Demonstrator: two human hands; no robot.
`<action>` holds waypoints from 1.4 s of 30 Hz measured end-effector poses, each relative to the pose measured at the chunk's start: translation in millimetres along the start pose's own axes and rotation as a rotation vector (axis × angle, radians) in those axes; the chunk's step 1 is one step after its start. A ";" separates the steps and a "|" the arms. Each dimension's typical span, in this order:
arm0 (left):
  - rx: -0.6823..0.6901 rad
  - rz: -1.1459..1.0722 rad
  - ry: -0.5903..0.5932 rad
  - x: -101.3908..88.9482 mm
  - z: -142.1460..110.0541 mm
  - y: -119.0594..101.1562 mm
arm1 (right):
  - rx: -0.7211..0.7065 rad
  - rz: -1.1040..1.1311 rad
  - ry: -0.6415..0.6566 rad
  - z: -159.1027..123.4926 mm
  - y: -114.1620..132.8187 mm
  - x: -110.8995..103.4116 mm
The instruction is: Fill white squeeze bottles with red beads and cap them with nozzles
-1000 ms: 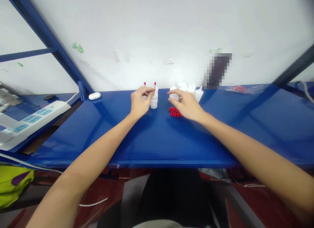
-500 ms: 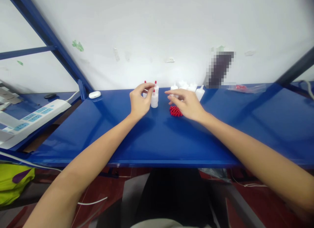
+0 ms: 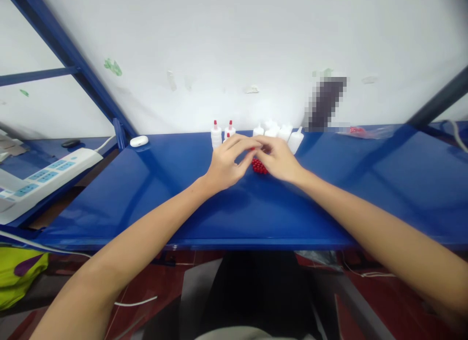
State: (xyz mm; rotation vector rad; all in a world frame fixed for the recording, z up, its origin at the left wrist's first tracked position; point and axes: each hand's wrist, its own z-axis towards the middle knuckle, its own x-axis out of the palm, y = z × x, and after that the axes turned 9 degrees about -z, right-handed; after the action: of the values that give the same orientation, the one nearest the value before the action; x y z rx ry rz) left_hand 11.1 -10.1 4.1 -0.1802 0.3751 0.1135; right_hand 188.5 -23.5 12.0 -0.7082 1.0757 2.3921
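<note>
My left hand (image 3: 230,162) and my right hand (image 3: 278,157) meet at the fingertips just above a cluster of small red caps (image 3: 260,166). Pinched between their fingers is a single red cap (image 3: 252,149), mostly hidden. Behind my left hand stand white squeeze bottles with red-tipped nozzles, one at the left (image 3: 216,136) and another beside it (image 3: 230,130). A third red tip (image 3: 228,135) shows over my knuckles. Several white bottles without red tips, among them a tilted bottle (image 3: 296,141), are grouped behind my right hand.
The blue table (image 3: 175,213) runs back to a white wall. A white earbud case (image 3: 139,141) lies at the back left, beyond it a power strip (image 3: 54,177). A clear bag with red pieces (image 3: 360,131) lies at the back right, near a pixelated dark object (image 3: 327,103).
My left hand has left the front red-tipped bottle and moved right to meet my right hand. My right hand's fingers have closed in over the red caps.
</note>
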 end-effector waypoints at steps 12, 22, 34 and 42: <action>0.091 0.064 -0.042 -1.2 4.5 0.4 | -0.038 0.314 0.125 -1.4 -2.4 -2.5; 0.091 0.034 -0.003 -1.6 1.3 6.1 | 0.039 0.395 0.138 1.4 -0.8 -0.2; -0.146 0.033 -0.064 -1.2 0.8 4.0 | 0.027 0.110 0.149 -4.3 0.0 -9.1; -0.556 0.007 -0.354 -19.8 8.1 35.2 | 0.298 -0.766 -0.371 10.4 -34.4 -68.4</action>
State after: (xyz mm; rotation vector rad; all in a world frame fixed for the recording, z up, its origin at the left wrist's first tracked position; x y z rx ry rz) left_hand -9.3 24.3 13.5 -0.6973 -0.0176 0.2513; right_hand 258.3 -5.8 39.9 -0.4334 0.7843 1.5821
